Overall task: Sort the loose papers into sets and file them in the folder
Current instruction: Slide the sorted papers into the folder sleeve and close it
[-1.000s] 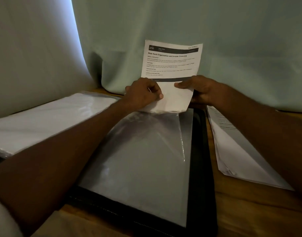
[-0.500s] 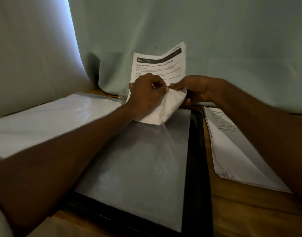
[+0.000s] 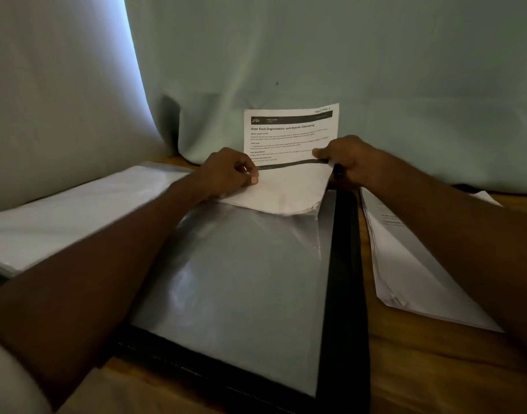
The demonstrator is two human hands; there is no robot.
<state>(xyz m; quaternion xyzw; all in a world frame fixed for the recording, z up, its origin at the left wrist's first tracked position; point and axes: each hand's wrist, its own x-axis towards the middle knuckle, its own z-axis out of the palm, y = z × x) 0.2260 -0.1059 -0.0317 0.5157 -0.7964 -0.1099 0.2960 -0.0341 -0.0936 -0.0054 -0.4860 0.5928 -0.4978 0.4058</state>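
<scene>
White paper set [image 3: 289,186], headed "Shoe Rack Organization and Insole Cleaning", pinched at its left edge by the left hand [image 3: 226,174] and at its right edge by the right hand [image 3: 346,159], fingers curled on the sheets. Lower edge bows at the mouth of a clear sleeve [image 3: 241,279] in the open black folder [image 3: 343,294]. Loose papers [image 3: 411,270] lie right of the folder on the wooden table [image 3: 435,369]; turned sleeves [image 3: 77,210] lie left. Pale curtain [image 3: 376,55] hangs behind.

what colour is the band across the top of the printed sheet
Black, with white digits at its left end, on the printed sheet; the head view shows it.
</scene>
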